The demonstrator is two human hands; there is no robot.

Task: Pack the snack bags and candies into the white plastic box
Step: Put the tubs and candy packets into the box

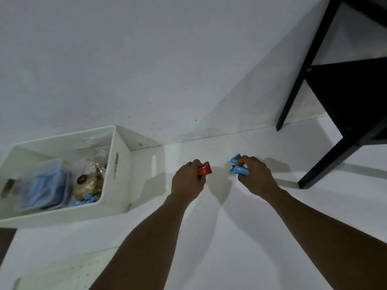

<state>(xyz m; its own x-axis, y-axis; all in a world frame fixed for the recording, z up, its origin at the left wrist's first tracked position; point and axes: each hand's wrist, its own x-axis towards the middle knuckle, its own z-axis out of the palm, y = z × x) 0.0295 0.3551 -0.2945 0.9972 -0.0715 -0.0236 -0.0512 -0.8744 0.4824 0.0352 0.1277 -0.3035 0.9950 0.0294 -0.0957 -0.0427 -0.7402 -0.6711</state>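
The left hand (187, 181) is curling its fingers round a red candy (204, 169), whose wrapper end is sticking out past the thumb. The right hand (255, 174), just beside it, is gripping several blue candies (237, 170), their wrapper ends poking out to the left. Both hands are hanging low over the white bench (230, 237); whether they are touching it cannot be told. To the left, the white plastic box (122, 185) is sitting against the wall (146, 59), holding a clear cookie bag (89, 182), a bluish bag (45, 185) and a few more blue wrapped pieces (88, 198). A black frame (345, 101) is standing on the bench at the right.
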